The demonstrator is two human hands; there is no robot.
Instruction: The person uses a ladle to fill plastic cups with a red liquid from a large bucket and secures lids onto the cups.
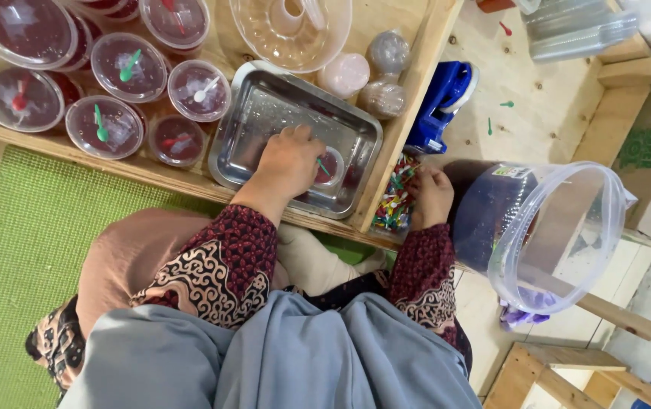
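Grey cloth (287,356) fills the bottom of the frame, with patterned sleeves (223,265) above it. At centre, the left hand (287,163) rests in a steel tray (265,113), fingers curled on a small lidded cup (330,168) with a green pick. Right of centre, the right hand (431,195) is closed on coloured picks (395,204) beside a clear bucket (560,235). Sealed red cups (121,68) fill the upper left.

The tray (265,113) left of centre is shiny dented metal. The cups (128,67) at upper left are clear glossy plastic, as is the large tub (560,235) at right. The bench (507,83) along the top is pale raw plywood, rough-grained. The mat (22,242) at lower left is coarse green weave. The sleeves (219,265) are patterned matt cloth.
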